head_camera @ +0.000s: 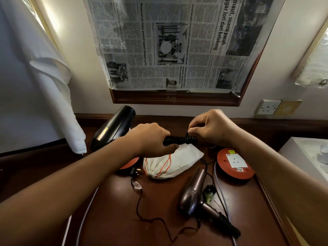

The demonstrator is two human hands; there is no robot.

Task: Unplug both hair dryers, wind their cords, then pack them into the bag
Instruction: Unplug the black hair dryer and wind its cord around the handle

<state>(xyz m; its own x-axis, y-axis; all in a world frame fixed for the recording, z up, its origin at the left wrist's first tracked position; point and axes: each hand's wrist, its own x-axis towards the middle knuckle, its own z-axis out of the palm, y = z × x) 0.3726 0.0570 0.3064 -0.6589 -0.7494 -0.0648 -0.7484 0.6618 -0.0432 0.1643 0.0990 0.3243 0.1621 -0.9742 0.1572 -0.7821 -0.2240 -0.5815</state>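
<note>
Gripping black hair dryer (113,128) by handle, left hand (150,139) holds it above desk (110,210), barrel pointing far left. Right hand (211,128) pinches cord (190,138) coiled round handle end. White drawstring bag (170,164) lies beneath hands, mouth cinched, contents unseen. Brown hair dryer (193,190) lies near right, its plug (210,189) touching it. Red socket reel (235,163) right of bag.
</note>
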